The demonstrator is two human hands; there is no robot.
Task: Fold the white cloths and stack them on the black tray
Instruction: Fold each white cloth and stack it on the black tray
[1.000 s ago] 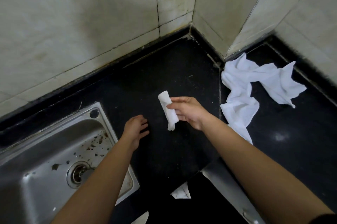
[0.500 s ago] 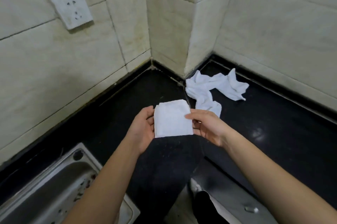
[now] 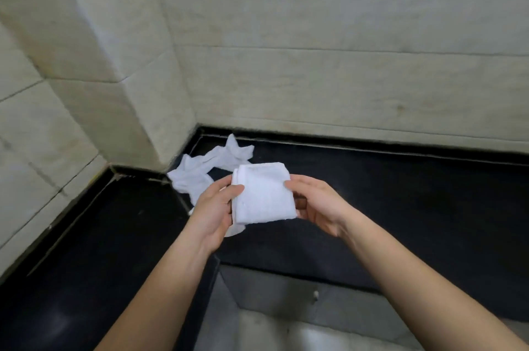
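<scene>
Cloth (image 3: 263, 193), folded square, sits between my left hand (image 3: 213, 207) and right hand (image 3: 317, 202), each pinching an edge above the counter (image 3: 400, 207); loose cloths (image 3: 200, 170) lie beyond my left; tray unseen.

Folded white cloth (image 3: 264, 193) held up between two hands over a black counter (image 3: 400, 202).
The left hand (image 3: 213, 212) pinches its left edge, the right hand (image 3: 320, 206) its right edge; crumpled white cloths (image 3: 206, 167) lie behind in the tiled corner, against the wall (image 3: 315, 50).

Crumpled cloths (image 3: 197, 174) partly hidden behind L hand (image 3: 213, 210).
</scene>
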